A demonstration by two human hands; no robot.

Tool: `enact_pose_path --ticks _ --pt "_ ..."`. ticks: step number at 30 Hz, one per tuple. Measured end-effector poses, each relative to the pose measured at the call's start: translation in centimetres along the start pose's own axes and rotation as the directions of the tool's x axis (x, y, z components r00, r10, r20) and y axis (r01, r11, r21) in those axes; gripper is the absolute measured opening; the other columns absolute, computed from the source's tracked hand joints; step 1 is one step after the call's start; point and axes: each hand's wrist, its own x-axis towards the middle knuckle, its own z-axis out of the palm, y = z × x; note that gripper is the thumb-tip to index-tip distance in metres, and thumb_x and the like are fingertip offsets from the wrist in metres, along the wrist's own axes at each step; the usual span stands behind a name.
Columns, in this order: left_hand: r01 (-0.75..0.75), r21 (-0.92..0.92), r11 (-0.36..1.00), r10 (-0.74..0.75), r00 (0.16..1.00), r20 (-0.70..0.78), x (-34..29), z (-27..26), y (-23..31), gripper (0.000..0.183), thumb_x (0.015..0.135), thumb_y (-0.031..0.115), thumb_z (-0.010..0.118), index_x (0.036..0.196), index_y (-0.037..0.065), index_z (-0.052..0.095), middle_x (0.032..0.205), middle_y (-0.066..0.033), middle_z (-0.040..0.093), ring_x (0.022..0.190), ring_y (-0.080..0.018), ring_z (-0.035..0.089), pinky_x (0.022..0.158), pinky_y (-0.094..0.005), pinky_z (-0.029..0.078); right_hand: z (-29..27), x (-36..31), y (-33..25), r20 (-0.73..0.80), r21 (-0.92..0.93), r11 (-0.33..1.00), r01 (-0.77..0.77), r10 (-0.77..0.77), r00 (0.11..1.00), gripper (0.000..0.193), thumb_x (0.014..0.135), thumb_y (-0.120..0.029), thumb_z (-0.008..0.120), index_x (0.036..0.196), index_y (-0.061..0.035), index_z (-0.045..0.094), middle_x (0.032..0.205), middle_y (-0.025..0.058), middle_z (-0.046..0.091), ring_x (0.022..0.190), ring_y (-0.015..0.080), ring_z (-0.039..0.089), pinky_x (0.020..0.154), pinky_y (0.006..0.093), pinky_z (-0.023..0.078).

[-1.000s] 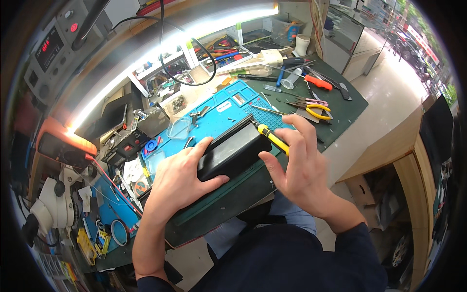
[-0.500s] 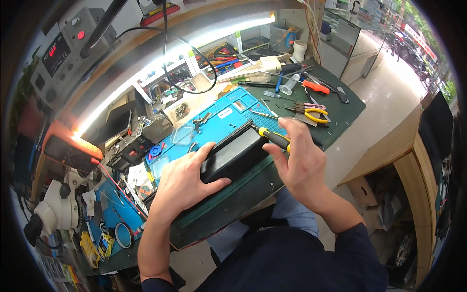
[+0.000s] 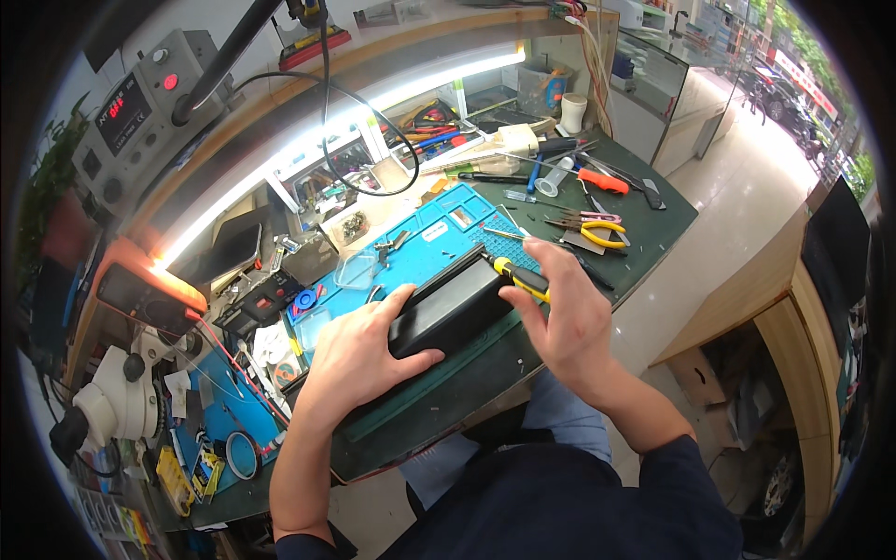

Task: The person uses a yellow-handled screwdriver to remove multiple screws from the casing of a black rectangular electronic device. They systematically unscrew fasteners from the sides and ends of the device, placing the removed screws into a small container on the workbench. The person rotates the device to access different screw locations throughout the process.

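A long black box-shaped case (image 3: pixel 453 308) lies at a slant on the near part of the bench. My left hand (image 3: pixel 359 350) grips its left end, thumb along the near side and the other fingers over the far side. At the case's right end, a yellow-and-black screwdriver (image 3: pixel 521 277) points toward the end edge. My right hand (image 3: pixel 574 313) is curled round the screwdriver's handle, thumb and index finger on either side of it; the lower fingers are partly hidden. The screwdriver's tip meets the case's end, but its exact contact cannot be made out.
A blue repair mat (image 3: pixel 425 233) lies beyond the case, with a small clear plastic box (image 3: pixel 356 271) on it. Yellow-handled pliers (image 3: pixel 597 229) and an orange-handled tool (image 3: pixel 603 181) lie at the right. An orange multimeter (image 3: pixel 149 289) stands at the left, near a white microscope (image 3: pixel 117 397).
My right thumb and index finger have drawn in closer round the screwdriver handle. The left hand keeps its hold on the case. The whole view has shifted slightly.
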Motion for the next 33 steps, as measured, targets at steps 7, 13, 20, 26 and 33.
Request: enact_pose_path --ticks 7,13,20,26,33 --pt "-0.021 0.031 0.999 0.021 1.0 0.007 0.0 0.1 -0.1 0.082 0.079 0.054 0.081 0.142 0.006 0.059 0.11 -0.0225 0.072 0.1 -0.0382 0.071 0.087 -0.0447 0.055 0.1 -0.4 0.1 0.026 -0.046 0.995 -0.09 0.091 0.996 0.052 0.085 0.002 0.075 0.133 -0.0023 0.058 0.107 0.0125 0.065 0.099 0.0326 0.068 0.076 0.039 0.058" --pt "-0.017 0.022 1.0 0.017 1.0 0.017 0.1 0.0 -0.1 0.083 0.078 0.053 0.082 0.142 0.006 0.059 0.111 -0.0228 0.072 0.101 -0.0385 0.071 0.088 -0.0447 0.055 0.0 -0.9 0.2 0.025 0.029 0.999 -0.033 0.032 0.999 0.054 0.086 -0.006 0.079 0.135 -0.003 0.057 0.113 0.0157 0.062 0.095 0.0324 0.068 0.07 0.0381 0.057" --pt "0.03 0.007 1.0 -0.03 0.999 0.043 0.1 -0.3 0.4 0.085 0.075 0.049 0.084 0.143 0.005 0.059 0.114 -0.0238 0.072 0.105 -0.039 0.07 0.092 -0.045 0.053 0.1 -0.3 0.4 -0.022 0.109 0.993 0.041 -0.038 0.999 0.052 0.088 -0.01 0.081 0.132 -0.0008 0.056 0.107 0.0146 0.065 0.085 0.029 0.069 0.065 0.0362 0.056" --pt "0.042 0.0 0.999 -0.042 0.998 0.057 0.2 -0.4 0.4 0.085 0.075 0.049 0.084 0.143 0.005 0.058 0.115 -0.0239 0.072 0.106 -0.0386 0.07 0.093 -0.0447 0.053 0.2 -0.1 0.1 -0.079 0.053 0.999 -0.005 0.009 0.997 0.05 0.087 -0.008 0.08 0.132 -0.0019 0.058 0.103 0.013 0.067 0.086 0.0306 0.069 0.07 0.0377 0.056" --pt "0.03 -0.012 0.999 -0.029 0.999 0.044 0.2 -0.3 0.4 0.084 0.075 0.048 0.084 0.143 0.005 0.059 0.114 -0.0237 0.072 0.104 -0.0386 0.07 0.092 -0.0446 0.053 0.1 -0.2 0.3 -0.057 0.047 0.999 -0.005 0.007 0.998 0.052 0.087 -0.009 0.08 0.134 -0.0021 0.058 0.106 0.0132 0.067 0.088 0.0304 0.071 0.071 0.0365 0.057"
